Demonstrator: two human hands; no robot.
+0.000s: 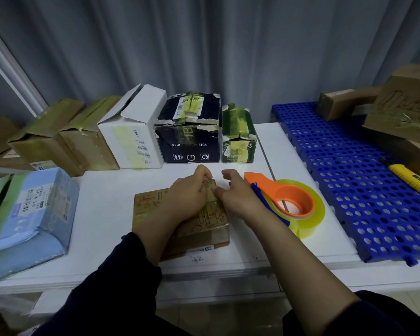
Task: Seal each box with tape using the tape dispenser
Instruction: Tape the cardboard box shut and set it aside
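Two dark sleeves [121, 287] are entering from the bottom edge, with bare forearms reaching forward over the front of the white table [102, 195]. The small brown box [204, 229], printed with line drawings, is lying flat on the table close to its front edge, at the centre of view. The left hand [192, 192] is resting across the top of this box, its fingers curling over the far edge and gripping it. The right hand [237, 195] is pressing its thumb on the box top just beside the left hand; its other fingers are hanging loosely curled past the far edge, holding nothing that can be made out. The orange tape dispenser [272, 187], carrying a yellowish tape roll [319, 207], is lying on the table just to the right of the right hand, untouched. A light blue box [34, 204] is sitting at the left. A blue perforated mat [349, 178] is lying along the right side, with a yellow utility knife [412, 180] on it. Further back, a row is standing: taped brown boxes [58, 132], a white box [136, 132], a dark box [192, 141] and a green box [238, 137]. More cardboard boxes [407, 103] are piling up at far right, before a grey curtain [204, 44].
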